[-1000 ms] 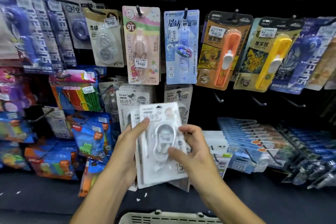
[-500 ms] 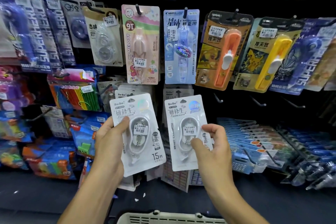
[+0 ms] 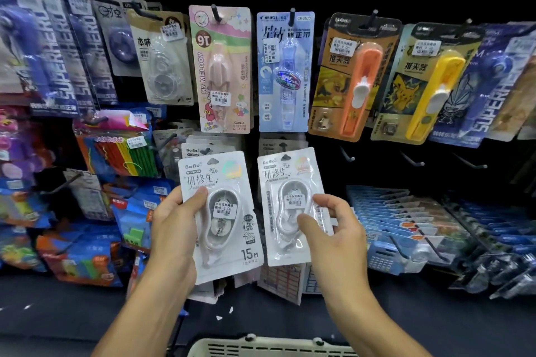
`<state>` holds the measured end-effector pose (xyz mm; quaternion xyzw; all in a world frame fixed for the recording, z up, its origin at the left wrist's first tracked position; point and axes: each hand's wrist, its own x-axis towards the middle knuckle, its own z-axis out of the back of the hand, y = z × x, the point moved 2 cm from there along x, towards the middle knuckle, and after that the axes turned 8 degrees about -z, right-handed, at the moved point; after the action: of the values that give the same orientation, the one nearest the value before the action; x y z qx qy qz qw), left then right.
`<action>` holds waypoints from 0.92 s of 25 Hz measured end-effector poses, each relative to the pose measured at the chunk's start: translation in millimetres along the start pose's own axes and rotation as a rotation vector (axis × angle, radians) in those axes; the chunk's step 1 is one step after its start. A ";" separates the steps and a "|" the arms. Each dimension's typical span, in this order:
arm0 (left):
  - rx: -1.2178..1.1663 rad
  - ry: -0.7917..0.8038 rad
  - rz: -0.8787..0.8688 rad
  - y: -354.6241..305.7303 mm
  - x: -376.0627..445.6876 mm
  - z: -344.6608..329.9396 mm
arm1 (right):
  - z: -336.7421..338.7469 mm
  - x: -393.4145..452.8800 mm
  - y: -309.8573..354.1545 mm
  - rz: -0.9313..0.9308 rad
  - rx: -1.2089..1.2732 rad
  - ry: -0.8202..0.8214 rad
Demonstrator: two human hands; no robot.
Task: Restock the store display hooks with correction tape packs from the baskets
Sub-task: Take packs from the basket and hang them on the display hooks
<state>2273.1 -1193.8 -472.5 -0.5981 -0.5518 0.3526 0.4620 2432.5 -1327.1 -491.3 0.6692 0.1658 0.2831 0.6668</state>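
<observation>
Risk, as I judge it: each white carded blister pack has a small hang hole at its top edge, and both holes must meet thin black hooks that I can barely see behind the cards. The left white blister pack (image 3: 218, 214) sits in front of a stack of matching BoBo packs (image 3: 203, 149); a missed hole would bend the card or push the hung packs backward. Working both hands at once splits attention, so one pack may slip. The glossy plastic could slide under a thumb-only hold.

Pose: left hand (image 3: 174, 229) grips the left pack along its left edge, thumb pressed flat on the front, fingers curled behind. Right hand (image 3: 333, 229) pinches the right white blister pack (image 3: 290, 203) from its right side, thumb on the bubble, fingers clamped at the edge. Both packs are upright, side by side, apart, below the pink My Melody pack (image 3: 222, 69) and blue pack (image 3: 285, 71). The cream slotted plastic basket (image 3: 269, 348) sits at the lower frame edge.
</observation>
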 end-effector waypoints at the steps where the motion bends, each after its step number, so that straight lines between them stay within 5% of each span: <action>1: -0.006 -0.004 0.001 0.4 0.4 0.0 | 0.4 3.5 -1.3 -0.021 -0.011 0.021; 5: -0.021 0.024 0.038 5.1 -4.1 -5.6 | -0.2 11.0 -6.3 -0.187 -0.133 0.313; 9: 0.062 0.215 -0.016 -0.9 -10.8 -28.5 | -1.1 10.7 13.6 -0.065 -0.043 0.486; 13: 0.294 0.436 -0.329 -8.5 -13.4 -34.7 | -0.4 14.0 21.7 0.089 0.025 0.434; 18: 0.932 0.338 -0.787 4.5 13.1 -15.7 | 6.7 27.4 0.4 0.010 0.049 0.414; 23: 1.104 0.418 -0.869 34.6 34.7 -24.5 | 6.7 57.1 3.3 -0.012 0.019 0.293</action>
<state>2312.5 -1162.4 -494.1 -0.0602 -0.3815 0.2428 0.8899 2480.9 -1298.4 -478.7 0.6259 0.2682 0.3722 0.6307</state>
